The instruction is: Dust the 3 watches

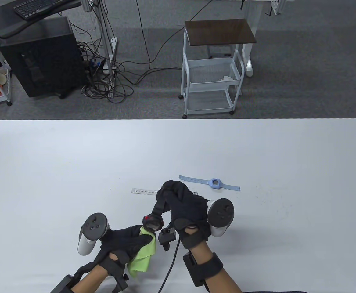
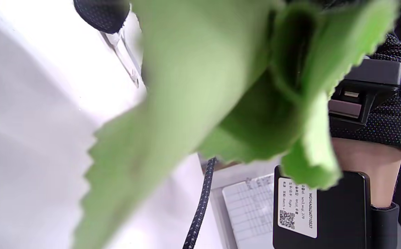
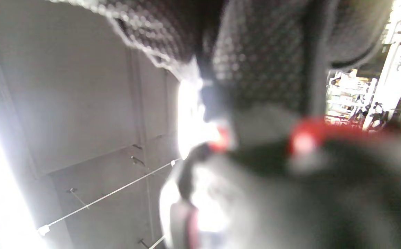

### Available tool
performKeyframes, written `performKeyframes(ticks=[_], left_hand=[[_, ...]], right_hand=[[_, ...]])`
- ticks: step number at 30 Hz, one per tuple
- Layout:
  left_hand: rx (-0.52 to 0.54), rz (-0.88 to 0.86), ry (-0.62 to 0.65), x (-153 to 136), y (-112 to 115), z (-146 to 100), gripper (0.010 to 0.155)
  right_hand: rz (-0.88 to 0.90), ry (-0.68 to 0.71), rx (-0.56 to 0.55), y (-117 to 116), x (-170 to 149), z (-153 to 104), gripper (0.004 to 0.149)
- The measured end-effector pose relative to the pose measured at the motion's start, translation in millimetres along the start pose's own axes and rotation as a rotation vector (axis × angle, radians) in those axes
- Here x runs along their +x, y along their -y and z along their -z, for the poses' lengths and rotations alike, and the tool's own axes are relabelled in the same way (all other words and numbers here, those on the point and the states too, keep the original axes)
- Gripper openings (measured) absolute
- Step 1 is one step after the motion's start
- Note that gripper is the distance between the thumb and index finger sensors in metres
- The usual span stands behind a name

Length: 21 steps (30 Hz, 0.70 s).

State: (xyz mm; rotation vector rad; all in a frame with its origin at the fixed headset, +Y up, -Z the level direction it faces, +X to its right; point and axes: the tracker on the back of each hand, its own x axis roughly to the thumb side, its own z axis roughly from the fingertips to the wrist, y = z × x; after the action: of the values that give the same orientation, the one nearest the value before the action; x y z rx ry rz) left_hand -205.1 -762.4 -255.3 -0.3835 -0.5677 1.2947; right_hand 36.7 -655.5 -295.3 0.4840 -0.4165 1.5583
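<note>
Near the front edge of the white table [image 1: 43, 158], the right hand [image 1: 185, 210] holds a black watch [image 1: 153, 222] up off the surface, its fingers curled round the strap so that the round case hangs at the lower end. The case is dark with a small red button on its left side, and the black strap runs up from it into the closed fingers. In the right wrist view the watch fills the lower part as a dark blur with red spots, too soft to show more.

Just left of the watch, the left hand [image 1: 121, 241] grips a bright green cloth [image 1: 142, 253], fingers bunched round its upper part. The top of the cloth meets the watch case, and the rest hangs down toward the table with a zigzag edge. The left wrist view shows the same cloth close up, folded and pale green.

Beyond the hands lie two more watches flat on the table. A light blue watch [image 1: 216, 183] with a small square face lies stretched out, strap ends apart. A white watch [image 1: 143, 191] lies to its left, only one perforated strap plainly showing; its middle is hidden behind the right hand.
</note>
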Motion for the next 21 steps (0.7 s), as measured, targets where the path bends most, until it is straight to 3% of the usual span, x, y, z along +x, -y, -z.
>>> performKeyframes(ticks=[21], left_hand=[[-0.030, 0.070, -0.049, -5.2, -9.3, -0.1, 0.048]], right_hand=[[0.019, 0.005, -0.024, 1.0, -1.3, -0.7, 0.038]])
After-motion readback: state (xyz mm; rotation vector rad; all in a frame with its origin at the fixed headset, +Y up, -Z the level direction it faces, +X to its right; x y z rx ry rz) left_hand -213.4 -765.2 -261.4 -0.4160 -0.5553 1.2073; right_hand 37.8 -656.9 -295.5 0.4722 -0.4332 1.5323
